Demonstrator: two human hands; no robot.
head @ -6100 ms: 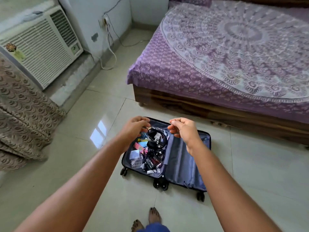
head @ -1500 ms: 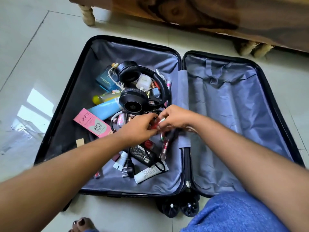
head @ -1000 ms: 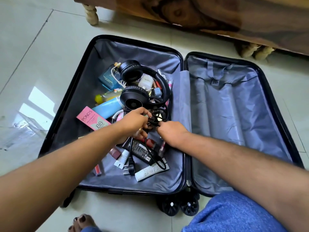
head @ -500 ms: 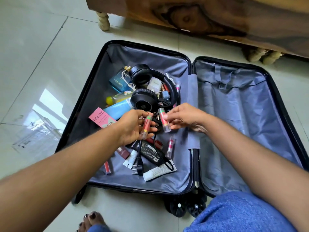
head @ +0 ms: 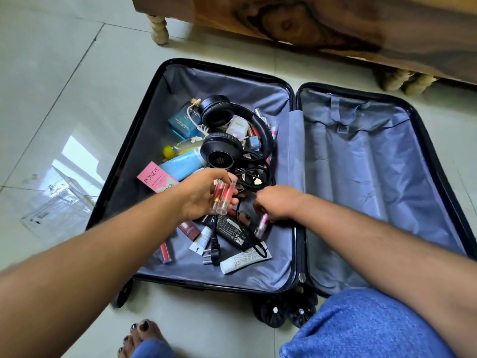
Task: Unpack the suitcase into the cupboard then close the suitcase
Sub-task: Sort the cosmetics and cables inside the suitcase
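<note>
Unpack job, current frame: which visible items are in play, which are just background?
In play:
suitcase, open flat
left hand, holding lip gloss tubes
right hand, reaching down at a pink tube
headphones
Pond's box
charger

Background:
wooden bed frame
plastic sleeve on floor

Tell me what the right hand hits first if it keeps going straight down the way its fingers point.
Most likely the pink-capped tube under the right hand; the fingers already curl at its top end. Depth is unclear; the black cable lies close beside.
</note>
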